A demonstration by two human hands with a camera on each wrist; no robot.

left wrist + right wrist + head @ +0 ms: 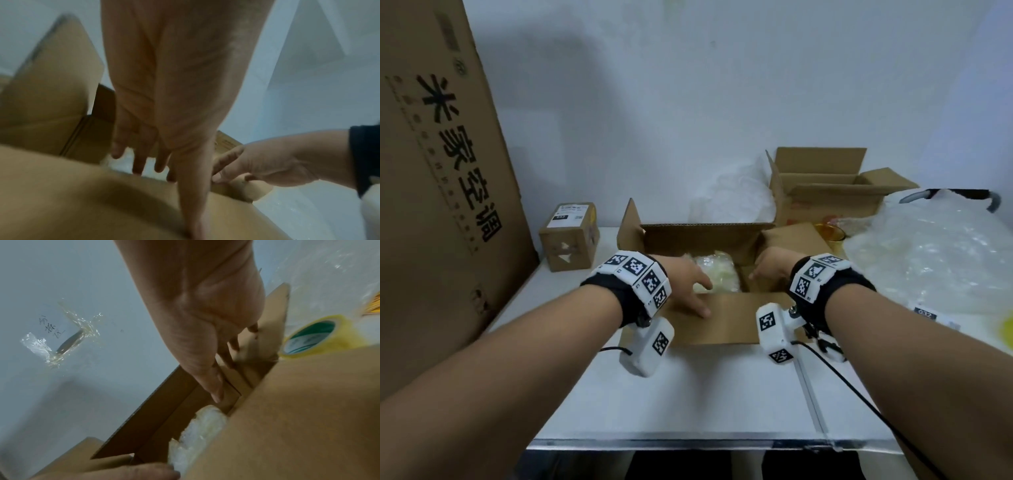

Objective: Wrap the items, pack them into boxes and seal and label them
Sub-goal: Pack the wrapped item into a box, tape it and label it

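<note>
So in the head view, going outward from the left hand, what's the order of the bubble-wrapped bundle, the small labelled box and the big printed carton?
From the left hand, which rests on the open box's near flap:
1. Bubble-wrapped bundle, inside the open box, right beside the fingers.
2. Small labelled box, behind and to the left, by the wall.
3. Big printed carton, standing at the far left.

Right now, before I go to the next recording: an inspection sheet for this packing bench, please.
Surface: white table.
Job's things: open brown cardboard box holding a bubble-wrapped bundle; yellow tape roll; small labelled carton.
Clutter: loose bubble wrap; second open carton.
Hands: left hand flat on the near flap; right hand fingers on the right flap.
Cables: black wrist cable.
Surroundings: tall printed carton, white wall.
</note>
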